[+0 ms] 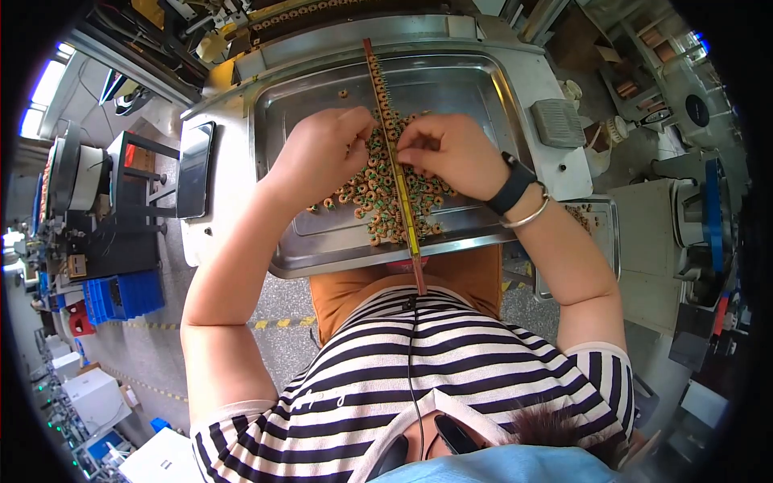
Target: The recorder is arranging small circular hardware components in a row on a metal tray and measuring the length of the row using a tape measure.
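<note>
A long narrow strip (408, 211), yellow along its near part, lies across the metal tray (270, 133) and points toward me. Small ring-shaped coils (382, 92) with green ends stand in a row along its far part. Around and under the strip is a heap of loose ring coils (374, 189). My left hand (326, 149) is closed in a pinch at the strip's left side, over the heap. My right hand (455, 153) has its fingers curled and pinched against the strip's right side. Whatever the fingertips of both hands hold is hidden.
A dark phone-like slab (197, 169) lies left of the tray, and a grey ribbed box (557, 123) right of it. A smaller tray (616, 241) with more coils sits at the right. Machinery (209, 40) stands beyond the table. A blue crate (125, 296) is at the left.
</note>
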Motion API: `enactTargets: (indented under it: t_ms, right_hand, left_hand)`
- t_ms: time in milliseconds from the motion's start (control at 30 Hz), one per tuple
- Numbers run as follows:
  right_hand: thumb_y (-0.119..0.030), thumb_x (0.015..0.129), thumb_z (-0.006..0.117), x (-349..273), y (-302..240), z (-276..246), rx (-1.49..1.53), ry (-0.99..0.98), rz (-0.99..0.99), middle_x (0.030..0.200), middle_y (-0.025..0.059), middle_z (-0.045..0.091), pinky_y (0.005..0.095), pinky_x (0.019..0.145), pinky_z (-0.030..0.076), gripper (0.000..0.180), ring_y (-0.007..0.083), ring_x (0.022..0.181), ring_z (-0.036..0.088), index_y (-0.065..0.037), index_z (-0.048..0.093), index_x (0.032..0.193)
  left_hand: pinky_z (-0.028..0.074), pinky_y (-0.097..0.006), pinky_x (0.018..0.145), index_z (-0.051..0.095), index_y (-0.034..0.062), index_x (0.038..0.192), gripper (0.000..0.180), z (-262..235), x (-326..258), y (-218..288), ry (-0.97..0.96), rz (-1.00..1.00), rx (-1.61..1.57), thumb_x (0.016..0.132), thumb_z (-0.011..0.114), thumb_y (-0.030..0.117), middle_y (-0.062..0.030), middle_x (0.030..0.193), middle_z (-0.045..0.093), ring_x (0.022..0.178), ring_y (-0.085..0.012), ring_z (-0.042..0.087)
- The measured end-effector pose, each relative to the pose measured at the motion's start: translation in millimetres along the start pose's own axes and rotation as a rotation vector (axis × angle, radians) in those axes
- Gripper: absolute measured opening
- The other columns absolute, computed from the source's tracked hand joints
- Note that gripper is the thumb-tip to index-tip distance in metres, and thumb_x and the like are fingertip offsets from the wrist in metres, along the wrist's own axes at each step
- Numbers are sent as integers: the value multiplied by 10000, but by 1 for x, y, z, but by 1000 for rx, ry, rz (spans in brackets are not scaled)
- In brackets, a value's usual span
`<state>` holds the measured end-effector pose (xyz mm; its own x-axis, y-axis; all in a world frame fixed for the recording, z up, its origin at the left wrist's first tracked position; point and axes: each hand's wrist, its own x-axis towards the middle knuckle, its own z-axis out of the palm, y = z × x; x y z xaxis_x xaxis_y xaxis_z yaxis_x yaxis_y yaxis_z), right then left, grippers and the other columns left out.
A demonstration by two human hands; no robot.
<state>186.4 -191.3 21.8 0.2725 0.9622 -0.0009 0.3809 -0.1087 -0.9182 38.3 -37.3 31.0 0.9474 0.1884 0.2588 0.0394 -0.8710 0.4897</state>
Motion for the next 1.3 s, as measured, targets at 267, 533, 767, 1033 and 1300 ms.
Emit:
enactTargets:
  t_ms: [267,533,767,1033,1300]
  right_hand:
    - [-86,759,665,-6,1,5,-152,20,-89,703,72,616,235,572,461,147,112,612,576,23,615,843]
    - [-98,753,666,-4,3,8,-247,58,-156,717,83,623,259,589,470,121,151,625,598,-7,630,824]
    - [-116,760,652,4,8,5,-501,171,-379,728,106,631,291,611,477,126,218,658,618,-30,645,852]
    - [-146,762,631,18,0,-7,-516,145,-315,744,139,628,333,615,483,162,286,649,604,-21,646,864]
    - [-173,726,637,36,-7,-10,-668,-47,-295,705,154,614,349,605,479,177,305,646,600,-16,651,806]
  left_hand:
    - [438,-389,880,580,51,1081,357,12,0,3,141,262,155,732,647,86,-130,1093,588,1020,-312,547]
    - [439,-379,908,599,11,1076,412,20,3,-11,64,294,82,692,691,129,-138,1185,560,1089,-302,534]
    - [428,-372,922,597,7,1078,406,17,4,-10,22,288,56,713,676,166,-134,1198,548,1083,-291,529]
    - [431,-382,914,590,21,1081,382,16,6,-12,53,263,31,733,664,161,-121,1213,540,1080,-307,524]
    - [430,-379,914,612,8,1036,348,22,7,-20,72,270,5,733,667,169,-131,1181,559,1078,-298,528]
